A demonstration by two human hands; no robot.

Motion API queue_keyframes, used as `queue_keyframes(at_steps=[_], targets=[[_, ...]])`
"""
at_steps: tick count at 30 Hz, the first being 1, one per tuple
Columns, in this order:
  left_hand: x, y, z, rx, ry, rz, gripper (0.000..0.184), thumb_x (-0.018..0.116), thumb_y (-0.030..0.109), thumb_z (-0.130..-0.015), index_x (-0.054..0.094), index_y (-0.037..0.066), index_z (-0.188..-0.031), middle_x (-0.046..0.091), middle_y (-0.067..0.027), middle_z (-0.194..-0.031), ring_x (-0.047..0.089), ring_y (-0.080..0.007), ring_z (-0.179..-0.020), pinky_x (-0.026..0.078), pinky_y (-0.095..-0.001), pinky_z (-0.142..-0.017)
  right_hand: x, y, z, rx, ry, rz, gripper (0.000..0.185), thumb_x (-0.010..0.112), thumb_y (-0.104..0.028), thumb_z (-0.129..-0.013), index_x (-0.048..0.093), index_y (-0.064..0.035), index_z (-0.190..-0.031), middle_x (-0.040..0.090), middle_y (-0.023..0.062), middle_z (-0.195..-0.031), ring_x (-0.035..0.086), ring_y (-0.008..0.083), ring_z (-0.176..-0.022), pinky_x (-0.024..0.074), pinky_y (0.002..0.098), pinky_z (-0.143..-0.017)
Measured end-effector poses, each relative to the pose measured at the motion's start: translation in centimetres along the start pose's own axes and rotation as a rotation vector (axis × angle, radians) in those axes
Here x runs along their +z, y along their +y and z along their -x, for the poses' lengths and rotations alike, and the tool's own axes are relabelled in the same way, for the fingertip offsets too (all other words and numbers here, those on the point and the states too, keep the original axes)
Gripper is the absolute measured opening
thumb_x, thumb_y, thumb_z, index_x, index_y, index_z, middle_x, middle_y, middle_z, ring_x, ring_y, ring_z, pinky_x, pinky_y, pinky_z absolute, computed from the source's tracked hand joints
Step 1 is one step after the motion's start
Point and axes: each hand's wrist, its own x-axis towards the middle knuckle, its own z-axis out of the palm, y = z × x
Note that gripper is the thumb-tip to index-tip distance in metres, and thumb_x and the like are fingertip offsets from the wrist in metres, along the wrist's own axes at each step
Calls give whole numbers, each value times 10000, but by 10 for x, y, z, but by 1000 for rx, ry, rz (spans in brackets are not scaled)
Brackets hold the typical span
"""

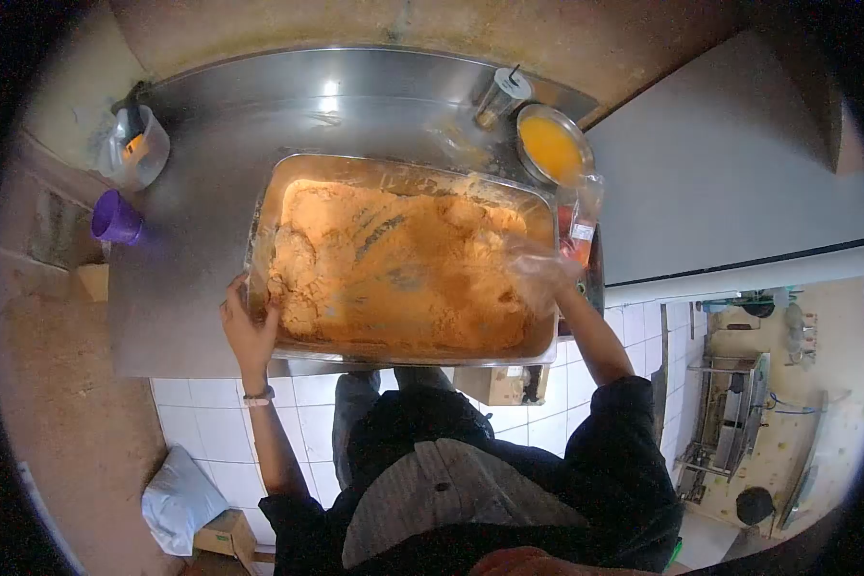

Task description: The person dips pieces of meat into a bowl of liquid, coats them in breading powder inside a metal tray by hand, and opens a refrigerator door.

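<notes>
A large metal tray [403, 357] stands at the counter's front edge and holds orange-brown powder [403, 259], with paler clumps at its left and right. At the tray's left wall, my left hand [250, 324] grips the rim, its fingers bent over the edge. My right hand [540, 276], in a clear plastic glove, is over the powder at the tray's right end. Motion smears its fingers, so whether they hold anything cannot be made out.
Behind the tray's right end are a bowl of yellow liquid [549, 146] and a clear container [502, 98]. Packets [581, 240] lie beside its right wall. A purple cup [118, 218] and a white tub [149, 154] stand at the left.
</notes>
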Motion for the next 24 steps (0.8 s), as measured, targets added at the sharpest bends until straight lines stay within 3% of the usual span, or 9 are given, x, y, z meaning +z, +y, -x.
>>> queue_keyframes(at_steps=[1,4,7,12,14,16,20,23,24], targets=[[1,0,1,1,-4,0,535,678,221,-780,485,66,-1253,578,-158,-1195,508,-349,-1041,387,-427,-936,-8,-1,2,-178,178,695,299,512,-138,-923,543,38,-1163,613,75,-1001,607,240,-894,511,348,-801],[0,1,1,-45,-11,-5,531,674,211,-775,486,65,-1250,581,-162,-1189,515,-345,-1030,387,-428,-932,-105,35,-19,-196,11,914,321,528,-138,-928,545,-3,-1220,623,58,-1036,605,206,-940,508,331,-793],[-2,4,-1,-61,-22,1,523,673,224,-782,488,60,-1243,583,-169,-1179,514,-343,-1034,392,-426,-921,-103,34,-26,-100,263,1059,262,531,-129,-926,577,-51,-1171,638,35,-965,600,152,-903,497,315,-743],[-4,9,-2,-100,-58,32,533,674,209,-779,481,57,-1252,578,-175,-1174,513,-344,-1043,403,-419,-913,24,25,-9,582,325,1551,188,513,-214,-921,612,-80,-1007,661,48,-863,611,181,-864,465,349,-692],[-1,4,0,-72,-42,49,537,675,203,-774,481,58,-1254,577,-176,-1174,511,-344,-1045,403,-419,-913,45,49,6,428,194,1643,228,509,-214,-923,593,-77,-1085,633,87,-966,609,197,-895,471,345,-728],[0,2,-1,-50,-18,71,541,676,196,-770,480,59,-1255,576,-176,-1174,510,-344,-1048,403,-420,-914,59,79,28,89,-13,1685,284,506,-214,-925,574,-75,-1163,605,126,-1070,607,214,-926,478,340,-763],[-2,2,-5,-50,-41,72,537,674,203,-770,481,70,-1253,569,-163,-1195,498,-346,-1070,397,-423,-929,83,100,37,-309,-282,2343,369,499,-208,-909,564,-76,-1247,552,194,-1196,565,293,-1096,440,404,-921],[-4,-5,-6,-33,-65,54,539,671,199,-771,476,78,-1259,562,-153,-1216,493,-345,-1071,391,-428,-939,89,78,35,90,-296,1603,384,540,-237,-897,561,-101,-1254,544,180,-1211,520,294,-1164,392,419,-982],[-4,-8,-7,-17,-72,46,539,670,195,-772,473,82,-1261,558,-150,-1226,492,-343,-1064,388,-430,-939,43,101,38,120,-290,1707,375,581,-260,-872,583,-100,-1212,548,168,-1202,534,294,-1132,411,420,-957]])
